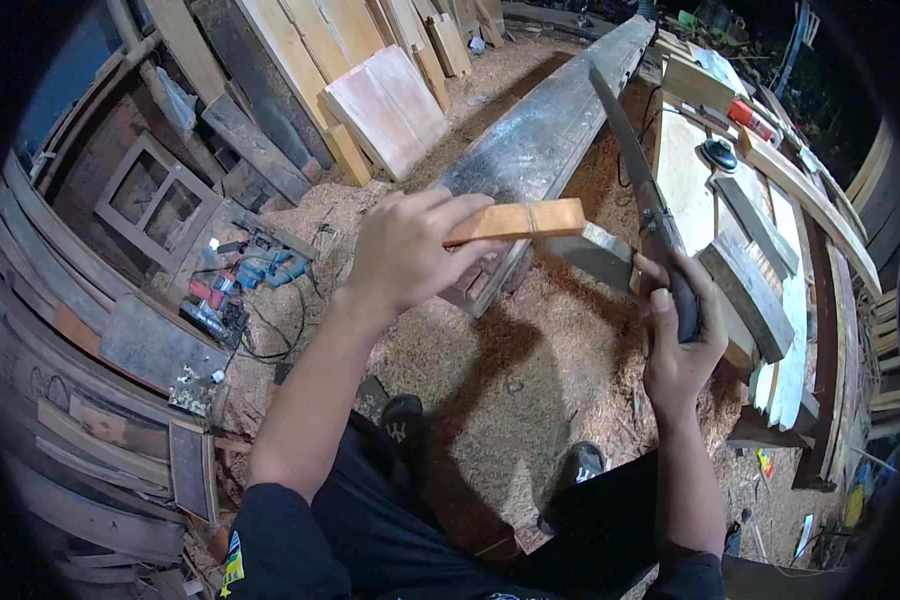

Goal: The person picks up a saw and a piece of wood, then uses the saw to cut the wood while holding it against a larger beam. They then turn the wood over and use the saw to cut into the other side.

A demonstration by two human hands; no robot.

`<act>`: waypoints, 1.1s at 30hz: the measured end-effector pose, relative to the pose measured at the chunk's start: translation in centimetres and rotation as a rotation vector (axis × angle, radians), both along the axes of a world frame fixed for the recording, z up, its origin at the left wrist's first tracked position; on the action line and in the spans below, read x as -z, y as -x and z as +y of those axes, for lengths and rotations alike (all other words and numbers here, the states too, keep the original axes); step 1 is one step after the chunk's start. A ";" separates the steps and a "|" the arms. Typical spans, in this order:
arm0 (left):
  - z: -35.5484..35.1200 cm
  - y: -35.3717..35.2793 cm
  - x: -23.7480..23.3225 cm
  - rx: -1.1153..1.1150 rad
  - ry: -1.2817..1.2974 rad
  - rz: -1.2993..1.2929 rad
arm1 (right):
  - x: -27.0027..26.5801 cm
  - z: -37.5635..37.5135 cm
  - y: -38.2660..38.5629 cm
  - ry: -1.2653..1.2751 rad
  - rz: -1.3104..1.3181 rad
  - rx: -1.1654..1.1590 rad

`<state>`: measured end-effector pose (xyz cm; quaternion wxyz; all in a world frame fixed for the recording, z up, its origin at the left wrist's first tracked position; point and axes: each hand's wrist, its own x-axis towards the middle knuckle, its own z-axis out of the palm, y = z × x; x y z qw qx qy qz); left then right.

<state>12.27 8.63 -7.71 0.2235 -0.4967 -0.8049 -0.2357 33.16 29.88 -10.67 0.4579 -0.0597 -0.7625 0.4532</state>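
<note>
My left hand (400, 245) is closed around a short orange-brown wood block (540, 217), which sticks out to the right with a dark line across it near its far end. In my right hand (682, 335) is the dark handle of a handsaw (625, 145); its long blade points up and away from me, apart from the block. A pale wood piece (598, 257) lies between the two hands, its right end close to my right fingers. Under my left hand, the near end of a long dark plank bench (530, 150) is partly hidden.
Power tools (240, 285) with cords lie on the sawdust floor at left. Boards (390, 110) lean at the back. At right, a stack of planks (690, 165) carries a grey beam (745, 295), a black round object (718, 153) and a red can (750, 118).
</note>
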 end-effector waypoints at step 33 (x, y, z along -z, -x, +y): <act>-0.5 -0.4 2.1 -0.104 0.050 0.010 | 0.2 -6.8 -8.0 0.088 -0.274 -0.131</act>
